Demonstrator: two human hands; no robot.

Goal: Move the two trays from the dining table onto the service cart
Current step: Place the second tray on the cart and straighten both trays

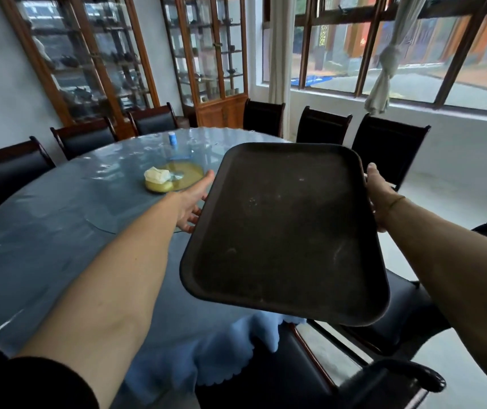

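1. A dark rectangular tray (283,231) is held in the air, between the two hands, above the near right edge of the bench (59,231) and the chairs (384,335) beside it.
2. The left hand (192,205) is set against the tray's left rim, thumb along the edge and fingers (190,224) curled under it, so the rim is gripped.
3. The right hand (379,196) is closed on the far right rim; its thumb shows above the edge, while the remaining fingers are hidden behind the tray.
4. The tray's long axis runs from near to far, away from the body, with the fingers on both long sides towards the far end; the near end hangs unsupported and tilts down.
5. No second tray and no service cart are seen in this view, so the carrying direction cannot be told.
6. Only a yellow dish (174,178) with a crumpled tissue (156,175) and a small blue-capped bottle (172,139) are seen on the bench.
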